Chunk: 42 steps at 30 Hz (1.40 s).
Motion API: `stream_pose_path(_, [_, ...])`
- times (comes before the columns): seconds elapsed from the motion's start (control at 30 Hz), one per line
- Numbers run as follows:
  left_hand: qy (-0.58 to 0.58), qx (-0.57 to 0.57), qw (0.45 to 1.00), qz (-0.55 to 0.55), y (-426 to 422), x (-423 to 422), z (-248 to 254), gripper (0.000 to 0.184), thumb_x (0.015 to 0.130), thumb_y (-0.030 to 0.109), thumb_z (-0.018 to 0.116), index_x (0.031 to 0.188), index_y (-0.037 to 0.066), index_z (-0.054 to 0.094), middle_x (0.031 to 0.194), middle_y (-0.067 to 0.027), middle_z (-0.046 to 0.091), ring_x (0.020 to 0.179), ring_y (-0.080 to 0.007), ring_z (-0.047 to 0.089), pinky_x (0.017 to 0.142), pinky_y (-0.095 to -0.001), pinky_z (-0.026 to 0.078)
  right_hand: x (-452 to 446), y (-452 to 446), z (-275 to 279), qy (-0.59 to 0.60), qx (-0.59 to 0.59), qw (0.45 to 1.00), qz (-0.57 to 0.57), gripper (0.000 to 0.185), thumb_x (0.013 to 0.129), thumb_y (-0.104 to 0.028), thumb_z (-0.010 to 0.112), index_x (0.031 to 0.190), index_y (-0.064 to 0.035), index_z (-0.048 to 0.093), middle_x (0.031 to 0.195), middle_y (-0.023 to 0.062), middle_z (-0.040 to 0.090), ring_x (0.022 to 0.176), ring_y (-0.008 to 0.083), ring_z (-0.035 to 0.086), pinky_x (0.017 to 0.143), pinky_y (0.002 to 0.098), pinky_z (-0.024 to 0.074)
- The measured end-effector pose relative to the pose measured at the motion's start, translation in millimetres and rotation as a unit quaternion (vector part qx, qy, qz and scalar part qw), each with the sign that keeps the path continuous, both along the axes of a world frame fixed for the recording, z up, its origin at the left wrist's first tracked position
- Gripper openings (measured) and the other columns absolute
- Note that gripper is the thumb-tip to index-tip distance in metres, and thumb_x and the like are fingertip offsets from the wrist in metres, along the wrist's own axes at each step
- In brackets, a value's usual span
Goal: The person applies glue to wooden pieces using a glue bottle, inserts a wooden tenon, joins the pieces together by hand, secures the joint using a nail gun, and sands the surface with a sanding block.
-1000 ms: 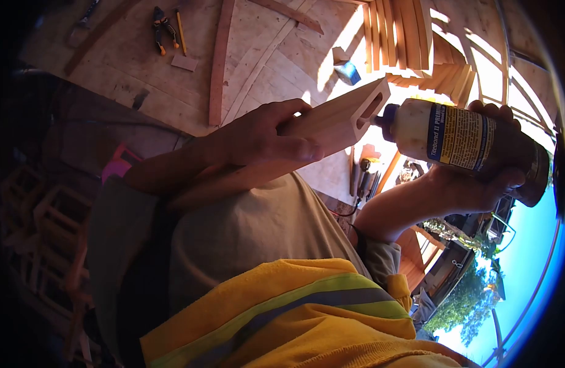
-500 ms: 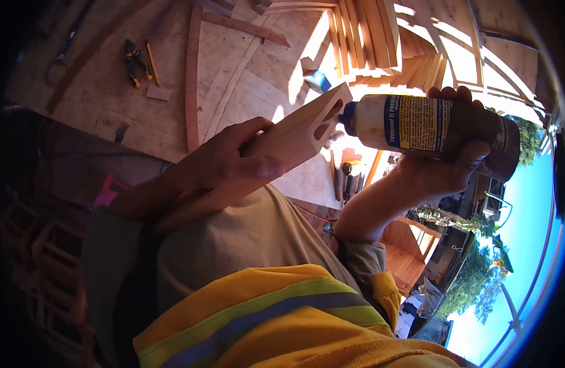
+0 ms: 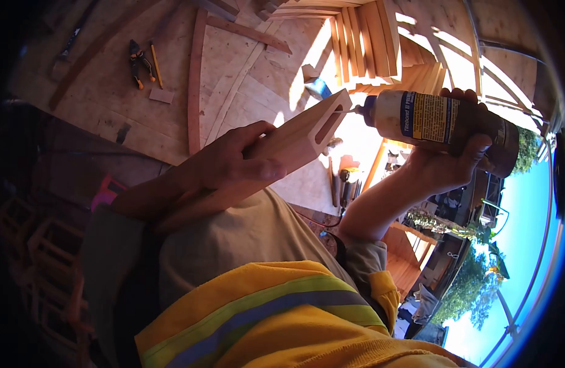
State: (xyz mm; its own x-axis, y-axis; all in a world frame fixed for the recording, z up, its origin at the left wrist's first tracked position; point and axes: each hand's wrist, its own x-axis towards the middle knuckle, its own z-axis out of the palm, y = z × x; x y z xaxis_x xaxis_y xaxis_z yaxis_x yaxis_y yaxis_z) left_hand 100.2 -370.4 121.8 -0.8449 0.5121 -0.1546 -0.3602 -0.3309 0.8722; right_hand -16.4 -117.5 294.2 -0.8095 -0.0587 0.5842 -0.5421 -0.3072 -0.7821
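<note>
Worktop [image 3: 258,83] partly behind slotted wood [image 3: 295,135]

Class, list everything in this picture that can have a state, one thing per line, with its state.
Left hand, closed around the wooden piece
Right hand, wrapped around the glue bottle
Wooden piece, held at a slant, slotted end facing the nozzle
Glue bottle, tipped on its side, nozzle uncapped
Pliers, lying flat, handles apart
Pencil, lying beside the pliers
</note>
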Motion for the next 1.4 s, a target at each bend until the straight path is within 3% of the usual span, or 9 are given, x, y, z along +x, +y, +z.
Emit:
stream_pose_path(0.13, [0.013,-0.011,1.0,0.004,1,0,-3,0.077,0.081,0.044,0.08,0.134,-0.004,0.051,0.108,-0.015,0.066,0.099,-0.0197,0.063,0.087,-0.0334,0.05,-3,-3,8,0.019,0.016,0.997,-0.076,0.062,0.099,-0.047,0.06,0.132,0.0052,0.055,0.127,0.0243,0.064,0.115,0.0379,0.065,0.103,0.0509,0.0546])
stream_pose_path(0.27, [0.017,-0.019,1.0,0.004,2,1,-6,0.078,0.081,0.044,0.081,0.135,-0.004,0.051,0.108,-0.0155,0.066,0.1,-0.0208,0.064,0.088,-0.0335,0.049,-5,4,16,0.031,0.059,0.996,-0.062,0.065,0.097,-0.047,0.065,0.137,0.0029,0.055,0.126,0.0241,0.067,0.116,0.0372,0.067,0.107,0.0501,0.0521])
stream_pose_path(0.33, [0.014,-0.019,1.0,0.003,3,2,-5,0.078,0.08,0.044,0.081,0.135,-0.004,0.051,0.109,-0.0155,0.066,0.1,-0.0209,0.063,0.089,-0.0335,0.049,-5,2,18,0.026,0.009,0.997,-0.072,0.063,0.097,-0.05,0.061,0.13,0.0043,0.057,0.12,0.0254,0.066,0.11,0.0383,0.068,0.098,0.05,0.0577])
stream_pose_path(0.77, [0.024,-0.037,0.999,0.014,7,8,-6,0.079,0.08,0.047,0.08,0.134,-0.003,0.052,0.11,-0.0152,0.065,0.101,-0.0213,0.063,0.089,-0.0339,0.049,-2,7,39,0.057,0.017,0.997,-0.039,0.071,0.093,-0.05,0.068,0.132,0.0078,0.054,0.12,0.0268,0.066,0.11,0.0391,0.068,0.096,0.0517,0.0595])
stream_pose_path(0.83, [0.019,-0.036,0.999,0.012,6,9,-2,0.079,0.08,0.047,0.08,0.134,-0.003,0.052,0.11,-0.0152,0.065,0.101,-0.0214,0.063,0.089,-0.034,0.049,-2,14,41,0.063,0.044,0.997,-0.003,0.075,0.095,-0.059,0.059,0.134,0.005,0.054,0.124,0.0253,0.064,0.115,0.039,0.065,0.104,0.0538,0.0538])
stream_pose_path(1.17, [0.02,-0.045,0.999,0.01,5,12,5,0.078,0.08,0.047,0.08,0.134,-0.003,0.053,0.109,-0.0147,0.065,0.099,-0.0211,0.063,0.088,-0.034,0.049,4,17,47,0.089,0.056,0.994,-0.015,0.077,0.097,-0.061,0.055,0.133,0.0069,0.055,0.123,0.0259,0.064,0.113,0.0402,0.066,0.103,0.0536,0.0539])
stream_pose_path(1.4, [0.024,-0.038,0.999,0.011,6,13,9,0.076,0.08,0.047,0.079,0.131,-0.003,0.054,0.108,-0.0144,0.065,0.098,-0.0207,0.062,0.086,-0.034,0.049,19,16,54,0.073,0.049,0.995,0.036,0.081,0.097,-0.064,0.052,0.133,0.0086,0.054,0.125,0.0274,0.063,0.112,0.0413,0.066,0.103,0.053,0.0531])
